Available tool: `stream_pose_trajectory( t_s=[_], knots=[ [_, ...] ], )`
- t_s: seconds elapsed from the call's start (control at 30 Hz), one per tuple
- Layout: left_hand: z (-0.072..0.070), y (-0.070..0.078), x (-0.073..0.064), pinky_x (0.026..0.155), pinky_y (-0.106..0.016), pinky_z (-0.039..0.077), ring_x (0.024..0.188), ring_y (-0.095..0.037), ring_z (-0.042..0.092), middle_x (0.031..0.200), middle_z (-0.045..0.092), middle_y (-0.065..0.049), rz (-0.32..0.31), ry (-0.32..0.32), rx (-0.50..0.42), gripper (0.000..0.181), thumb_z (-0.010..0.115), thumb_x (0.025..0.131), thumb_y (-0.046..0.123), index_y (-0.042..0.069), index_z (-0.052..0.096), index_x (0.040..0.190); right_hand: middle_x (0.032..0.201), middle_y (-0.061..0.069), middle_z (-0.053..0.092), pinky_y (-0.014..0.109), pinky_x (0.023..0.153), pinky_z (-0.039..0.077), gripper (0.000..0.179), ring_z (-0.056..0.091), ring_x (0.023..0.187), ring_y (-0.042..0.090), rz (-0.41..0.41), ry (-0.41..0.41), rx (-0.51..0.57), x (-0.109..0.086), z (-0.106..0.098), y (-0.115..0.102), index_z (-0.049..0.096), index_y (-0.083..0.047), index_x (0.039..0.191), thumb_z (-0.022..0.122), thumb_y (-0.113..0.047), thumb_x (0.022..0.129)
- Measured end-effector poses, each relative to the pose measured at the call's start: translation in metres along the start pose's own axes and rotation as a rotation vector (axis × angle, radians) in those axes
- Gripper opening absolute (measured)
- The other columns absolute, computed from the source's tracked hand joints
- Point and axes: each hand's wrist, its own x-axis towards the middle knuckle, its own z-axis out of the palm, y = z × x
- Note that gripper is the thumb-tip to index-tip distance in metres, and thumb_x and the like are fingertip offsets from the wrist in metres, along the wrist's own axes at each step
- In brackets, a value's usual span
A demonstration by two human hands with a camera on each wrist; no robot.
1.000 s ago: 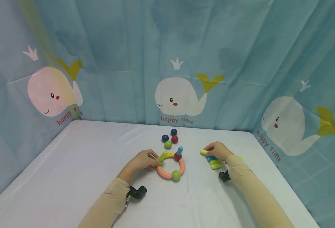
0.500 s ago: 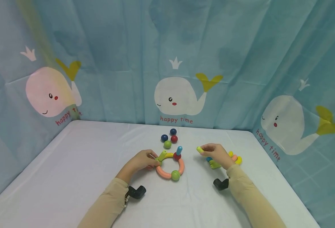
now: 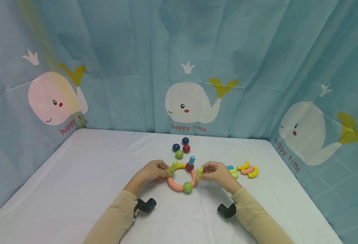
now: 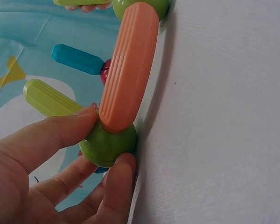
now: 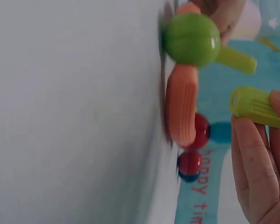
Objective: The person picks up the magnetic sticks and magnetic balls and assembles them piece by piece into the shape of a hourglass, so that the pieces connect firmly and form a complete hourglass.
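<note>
A ring of curved rods [image 3: 174, 184] and balls lies on the table; two upright sticks stand on it. My left hand [image 3: 152, 170] pinches the ring's left green ball [image 4: 109, 144], which bears a yellow-green stick [image 4: 49, 99]. A blue stick [image 3: 192, 160] rises from the red ball [image 3: 189, 167] at the back. The front green ball [image 3: 188, 187] carries no stick. Just right of the ring, my right hand [image 3: 217, 174] holds another yellow-green stick [image 5: 256, 108] between thumb and fingers. In the right wrist view that stick is apart from the ring, its magnet-like round end showing.
Behind the ring sit several loose balls: blue [image 3: 176, 147], red [image 3: 186, 148] and green [image 3: 179, 154]. To the right lie blue and yellow-green sticks [image 3: 233, 174], partly behind my right hand, and curved yellow and salmon rods [image 3: 247, 169]. A whale-print curtain [image 3: 130, 84] borders the table.
My right hand has lifted a yellow-green stick from the pile and carried it left to the ring, turning it upright. My left hand has kept its place on the green ball.
</note>
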Motion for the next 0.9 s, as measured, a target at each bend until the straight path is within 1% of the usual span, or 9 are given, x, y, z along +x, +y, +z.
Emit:
stream_pose_trajectory(
  t_s=[0.17,0.43,0.53,0.6,0.67,0.73,0.8,0.87,0.9],
  knots=[
    [0.000,0.000,0.001,0.071,-0.028,0.056,0.082,-0.016,0.064,0.103,0.066,-0.008,-0.005,-0.002,-0.004,0.033,0.081,0.081,0.023,0.009,0.067,0.107,0.100,0.006,0.074,0.030,0.084,0.058,0.031,0.068,0.091,0.013,-0.020,-0.036,0.010,-0.004,0.013,-0.007,0.069,-0.002,0.107,0.080,-0.014,0.081],
    [0.001,-0.002,0.003,0.070,-0.027,0.057,0.081,-0.016,0.064,0.103,0.066,-0.008,-0.006,-0.004,-0.003,0.033,0.081,0.080,0.023,0.010,0.067,0.107,0.099,0.006,0.075,0.031,0.086,0.058,0.032,0.069,0.090,0.013,-0.028,-0.085,0.011,-0.004,0.026,-0.014,0.069,-0.002,0.106,0.081,-0.014,0.079],
    [0.001,-0.001,0.004,0.069,-0.027,0.057,0.081,-0.016,0.064,0.102,0.066,-0.008,-0.002,-0.007,-0.009,0.032,0.081,0.081,0.022,0.009,0.067,0.107,0.099,0.005,0.074,0.032,0.087,0.058,0.031,0.068,0.092,0.014,-0.030,-0.102,-0.014,-0.004,0.027,-0.015,0.069,-0.003,0.106,0.081,-0.015,0.080],
    [0.001,0.000,0.003,0.069,-0.028,0.057,0.080,-0.016,0.064,0.103,0.066,-0.009,-0.002,-0.010,-0.007,0.032,0.081,0.081,0.022,0.008,0.067,0.107,0.102,0.005,0.074,0.032,0.087,0.057,0.032,0.068,0.094,0.013,-0.026,-0.099,-0.042,-0.004,0.027,-0.015,0.070,-0.006,0.108,0.081,-0.018,0.080],
    [0.001,0.002,0.002,0.070,-0.028,0.057,0.082,-0.017,0.065,0.106,0.066,-0.008,0.009,-0.008,0.018,0.034,0.081,0.081,0.022,0.009,0.067,0.108,0.108,0.005,0.073,0.033,0.088,0.057,0.038,0.068,0.097,0.014,-0.016,-0.077,-0.040,-0.004,0.026,-0.016,0.068,-0.008,0.113,0.082,-0.021,0.080],
    [0.000,0.005,0.002,0.073,-0.030,0.056,0.089,-0.017,0.064,0.111,0.066,-0.007,0.039,-0.003,0.039,0.036,0.081,0.080,0.022,0.010,0.067,0.111,0.114,0.008,0.071,0.035,0.090,0.057,0.049,0.069,0.099,0.016,-0.012,-0.047,-0.008,-0.004,0.024,-0.017,0.063,-0.008,0.123,0.083,-0.020,0.080],
    [0.000,0.010,0.001,0.076,-0.031,0.055,0.095,-0.017,0.063,0.114,0.067,-0.004,0.079,0.005,0.066,0.038,0.081,0.080,0.022,0.013,0.067,0.114,0.118,0.011,0.069,0.039,0.092,0.056,0.064,0.070,0.100,0.018,-0.003,-0.025,0.030,-0.004,0.024,-0.019,0.054,-0.009,0.135,0.083,-0.018,0.080],
    [-0.001,0.014,0.000,0.077,-0.032,0.054,0.100,-0.017,0.061,0.116,0.068,-0.003,0.122,0.013,0.073,0.039,0.080,0.080,0.020,0.014,0.068,0.116,0.119,0.012,0.068,0.042,0.096,0.055,0.080,0.070,0.100,0.019,0.009,-0.025,0.063,-0.002,0.025,-0.020,0.041,-0.010,0.147,0.083,-0.015,0.079],
    [-0.001,0.016,-0.001,0.077,-0.032,0.053,0.101,-0.018,0.061,0.115,0.068,-0.002,0.136,0.018,0.074,0.039,0.079,0.080,0.019,0.014,0.068,0.117,0.119,0.012,0.069,0.042,0.097,0.055,0.088,0.070,0.100,0.019,0.013,-0.032,0.061,-0.001,0.027,-0.020,0.035,-0.011,0.151,0.084,-0.015,0.079]
  ],
)
